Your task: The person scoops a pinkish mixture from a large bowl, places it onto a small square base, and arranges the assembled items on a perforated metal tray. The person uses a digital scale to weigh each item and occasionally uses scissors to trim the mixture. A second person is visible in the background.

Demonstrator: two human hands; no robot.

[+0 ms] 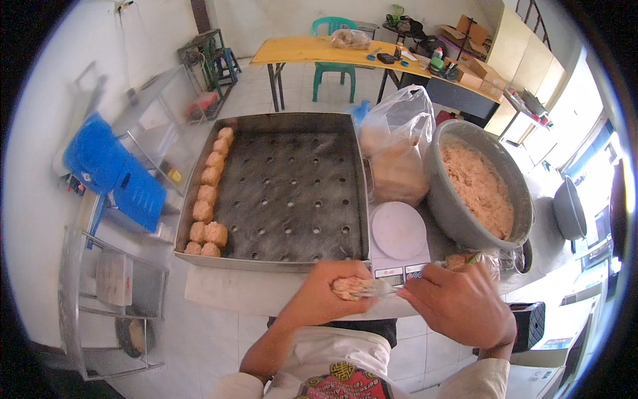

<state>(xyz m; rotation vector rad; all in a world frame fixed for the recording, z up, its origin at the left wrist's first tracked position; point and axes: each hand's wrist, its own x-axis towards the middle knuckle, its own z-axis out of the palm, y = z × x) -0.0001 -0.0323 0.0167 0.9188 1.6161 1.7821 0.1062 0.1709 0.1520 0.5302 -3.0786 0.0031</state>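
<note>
My left hand is curled round a dumpling, its pinkish minced filling showing at the top. My right hand grips the thin handle of a metal utensil. Its flat, pale head presses against the filling; whether it is a fork or a spatula is too blurred to tell. Beyond my left hand lies a large square metal tray with a perforated base. Several dumplings stand in a column along its left side, doubled at the near end. A grey basin of minced filling stands at the right.
Just past my hands sits a white kitchen scale. Behind it is a clear plastic bag of pale wrappers or dough. A crinkled plastic packet lies near my right hand. Farther off are a yellow table and a blue container.
</note>
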